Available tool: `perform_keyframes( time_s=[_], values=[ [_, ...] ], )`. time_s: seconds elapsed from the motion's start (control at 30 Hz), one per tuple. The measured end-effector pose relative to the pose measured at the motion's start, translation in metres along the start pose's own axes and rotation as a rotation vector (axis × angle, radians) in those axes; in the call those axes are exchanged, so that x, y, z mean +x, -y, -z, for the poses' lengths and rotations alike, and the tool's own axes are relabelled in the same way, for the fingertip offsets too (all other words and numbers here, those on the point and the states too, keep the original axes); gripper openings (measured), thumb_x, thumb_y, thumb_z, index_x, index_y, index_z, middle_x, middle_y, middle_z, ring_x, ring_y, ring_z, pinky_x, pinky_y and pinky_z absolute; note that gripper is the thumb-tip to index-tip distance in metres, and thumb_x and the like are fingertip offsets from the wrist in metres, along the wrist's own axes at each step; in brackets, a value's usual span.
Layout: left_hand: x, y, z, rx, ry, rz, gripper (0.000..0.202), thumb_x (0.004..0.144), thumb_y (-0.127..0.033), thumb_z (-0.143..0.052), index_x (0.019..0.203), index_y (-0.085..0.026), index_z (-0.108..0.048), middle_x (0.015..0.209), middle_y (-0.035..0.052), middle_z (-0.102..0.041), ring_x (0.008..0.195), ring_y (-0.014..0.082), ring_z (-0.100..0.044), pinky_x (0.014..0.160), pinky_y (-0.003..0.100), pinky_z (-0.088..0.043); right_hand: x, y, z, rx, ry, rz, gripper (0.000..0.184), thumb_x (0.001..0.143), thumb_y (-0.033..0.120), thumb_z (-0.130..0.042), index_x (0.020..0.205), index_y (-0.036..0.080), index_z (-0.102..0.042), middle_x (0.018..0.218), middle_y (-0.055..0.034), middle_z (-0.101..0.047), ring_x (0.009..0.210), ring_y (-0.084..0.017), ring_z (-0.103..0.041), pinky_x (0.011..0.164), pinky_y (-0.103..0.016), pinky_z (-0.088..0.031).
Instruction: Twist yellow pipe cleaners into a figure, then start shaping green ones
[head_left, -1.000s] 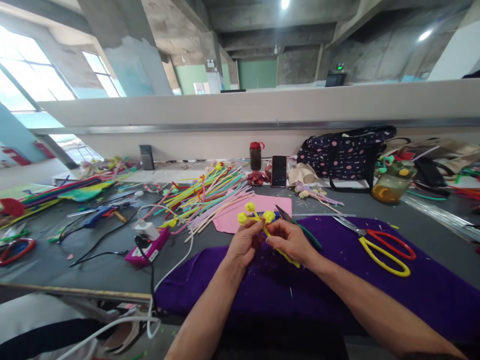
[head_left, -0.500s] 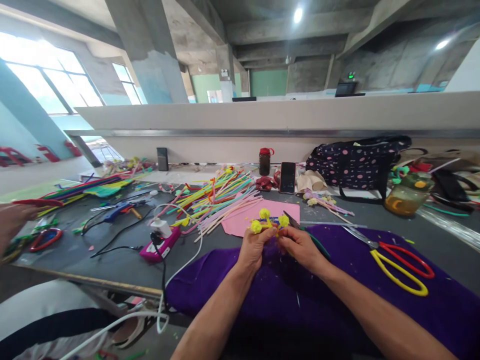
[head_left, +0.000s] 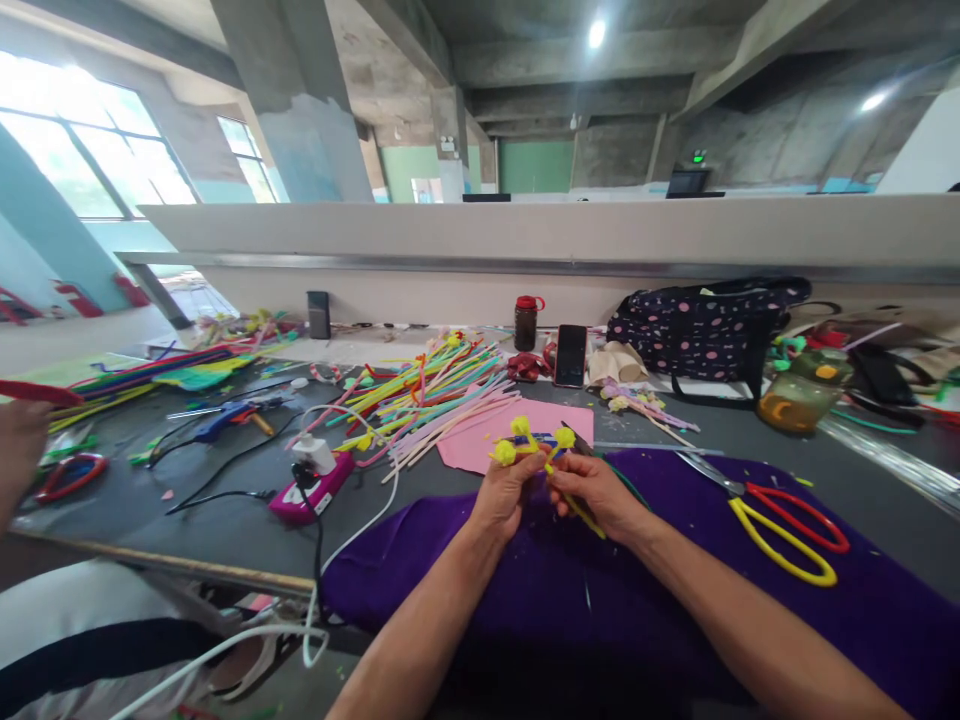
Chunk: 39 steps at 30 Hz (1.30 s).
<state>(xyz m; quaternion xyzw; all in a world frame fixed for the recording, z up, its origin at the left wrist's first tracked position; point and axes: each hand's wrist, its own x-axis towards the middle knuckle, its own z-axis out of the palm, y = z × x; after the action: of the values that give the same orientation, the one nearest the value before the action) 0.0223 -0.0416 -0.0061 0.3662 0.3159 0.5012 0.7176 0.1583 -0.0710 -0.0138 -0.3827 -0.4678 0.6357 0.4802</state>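
Observation:
Several yellow pipe-cleaner flowers [head_left: 504,452] stick up between my hands, over a purple cloth [head_left: 405,555]. My left hand [head_left: 506,492] is closed, pinching the yellow stems of the flowers on the left. Close beside it, my right hand [head_left: 592,490] grips a yellow pipe-cleaner stem [head_left: 587,517], whose end points down and right below the fingers. One yellow flower [head_left: 565,438] rises just above the right fingertips. Where the stems meet is hidden by my fingers. Pink paper [head_left: 469,445] lies behind my hands.
Large scissors [head_left: 784,520] with red and yellow handles lie at right. Beyond are bundled pipe cleaners [head_left: 442,395], a phone [head_left: 570,355], a red-capped bottle [head_left: 526,322] and a dark bag [head_left: 705,335]. Left are a pink power strip [head_left: 311,490], a glue gun [head_left: 225,422] and another person's hand [head_left: 22,450].
The right-hand yellow stem has swung into view below my right fingers. Both hands stay close together. The view has shifted slightly, and the other person's hand has moved farther left.

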Motion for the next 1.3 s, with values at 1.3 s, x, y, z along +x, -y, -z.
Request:
perform_keyframes(
  time_s=[1.3],
  values=[
    [-0.006, 0.005, -0.003, 0.612, 0.325, 0.023, 0.033, 0.069, -0.035, -0.060, 0.094, -0.014, -0.062, 0.063, 0.0002, -0.056, 0.051, 0.0071, -0.043, 0.046, 0.018, -0.030, 0.058, 0.050, 0.238, -1.231, -0.736, 0.213, 0.024, 0.069, 0.034, -0.054, 0.071, 0.016, -0.070, 0.067, -0.0018, -0.064, 0.066, -0.015, -0.053, 0.057, -0.023, -0.034]
  ],
)
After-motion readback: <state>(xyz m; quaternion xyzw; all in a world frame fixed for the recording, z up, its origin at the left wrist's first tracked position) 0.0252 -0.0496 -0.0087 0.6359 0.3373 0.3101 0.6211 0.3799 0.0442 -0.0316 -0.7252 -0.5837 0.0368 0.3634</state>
